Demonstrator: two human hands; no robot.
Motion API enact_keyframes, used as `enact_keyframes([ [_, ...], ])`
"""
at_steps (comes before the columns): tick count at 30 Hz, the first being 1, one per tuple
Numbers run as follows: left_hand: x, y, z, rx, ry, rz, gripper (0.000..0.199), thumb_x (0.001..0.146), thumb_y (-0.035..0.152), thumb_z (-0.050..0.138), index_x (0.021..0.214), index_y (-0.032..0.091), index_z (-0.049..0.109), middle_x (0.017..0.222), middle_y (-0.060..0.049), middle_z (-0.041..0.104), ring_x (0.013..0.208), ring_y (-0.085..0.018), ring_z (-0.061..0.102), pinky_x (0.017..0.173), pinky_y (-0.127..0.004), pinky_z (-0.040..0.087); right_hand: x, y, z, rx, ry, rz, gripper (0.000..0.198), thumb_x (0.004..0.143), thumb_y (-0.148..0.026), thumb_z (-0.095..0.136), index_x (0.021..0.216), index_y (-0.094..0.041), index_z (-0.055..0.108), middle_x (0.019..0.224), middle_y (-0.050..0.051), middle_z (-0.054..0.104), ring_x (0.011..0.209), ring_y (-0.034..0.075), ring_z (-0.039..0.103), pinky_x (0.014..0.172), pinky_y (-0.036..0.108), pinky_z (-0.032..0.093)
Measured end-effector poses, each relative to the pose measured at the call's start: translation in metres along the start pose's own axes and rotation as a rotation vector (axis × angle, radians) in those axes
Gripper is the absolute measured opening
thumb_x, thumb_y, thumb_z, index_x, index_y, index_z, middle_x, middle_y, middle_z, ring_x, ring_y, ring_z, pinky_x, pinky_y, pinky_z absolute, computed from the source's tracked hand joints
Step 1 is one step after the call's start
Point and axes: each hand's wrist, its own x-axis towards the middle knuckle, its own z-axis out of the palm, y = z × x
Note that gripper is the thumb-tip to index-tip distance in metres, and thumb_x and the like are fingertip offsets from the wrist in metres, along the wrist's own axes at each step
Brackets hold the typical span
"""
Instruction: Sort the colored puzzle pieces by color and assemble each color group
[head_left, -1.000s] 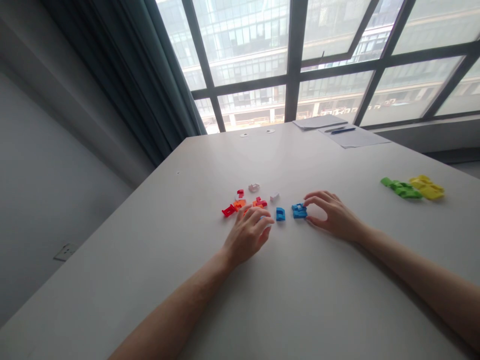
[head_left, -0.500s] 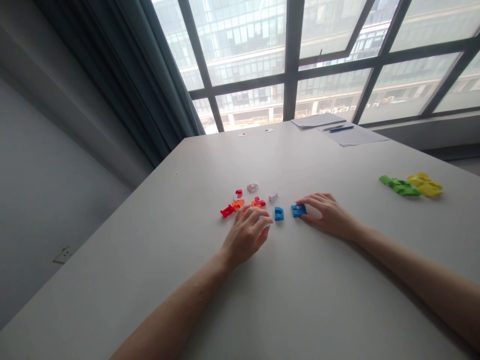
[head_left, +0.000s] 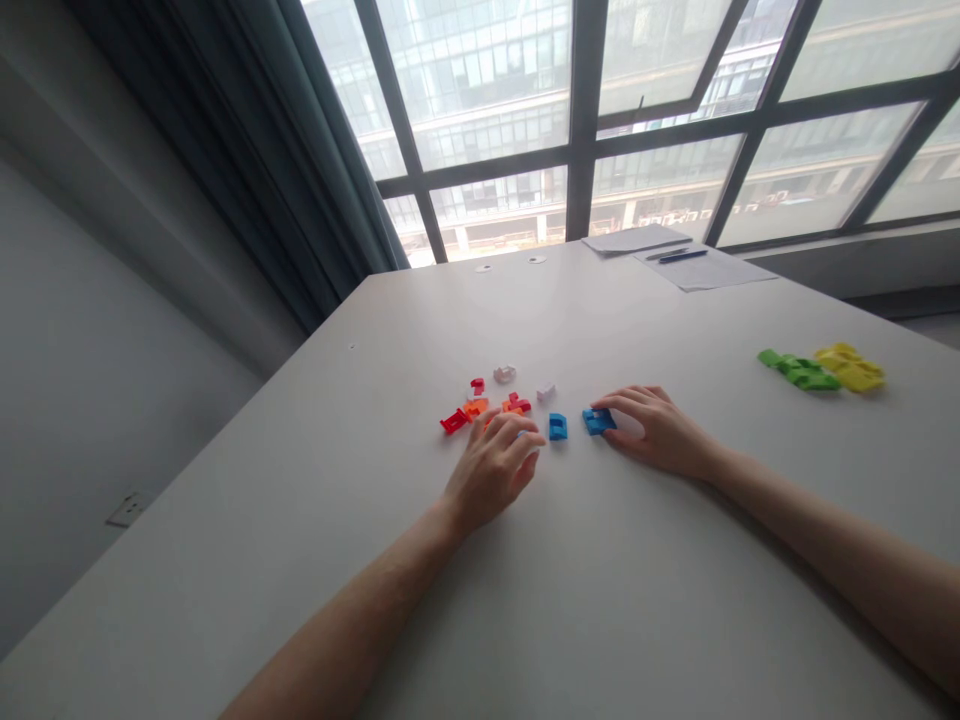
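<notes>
the right hand (head_left: 661,430) has closed in to pinch the blue block (head_left: 596,421) on the table (head_left: 450,325) beside 1 blue piece (head_left: 557,428), seemingly steadying it, while the left hand (head_left: 491,465) stays curled by orange pieces (head_left: 475,408), grip unclear from here.

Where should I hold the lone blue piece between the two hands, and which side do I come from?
Likely best: pinch the lone blue piece by its near and far edges, coming from above and slightly right. The left hand crowds its left side, while a gap separates it from the other blue piece in the right hand. Its top looks recessed, so outer edges seem safer.
</notes>
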Motion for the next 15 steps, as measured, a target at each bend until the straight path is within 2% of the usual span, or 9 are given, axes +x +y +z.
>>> enact_keyframes([
  [15,-0.0001,-0.0007,0.0008,0.008,0.008,0.008,0.012,0.091,0.013,0.052,0.098,0.019,0.06,0.104,-0.006,0.066,0.106,-0.021,0.058,0.105,-0.047,0.038,0.0002,-0.0009,-0.0012,0.007,-0.007,-0.001,0.026,0.088,-0.03,0.056,0.112,-0.024,0.062,0.113,0.007,0.068,0.106,0.023,0.061,0.094,0.04,0.039],
])
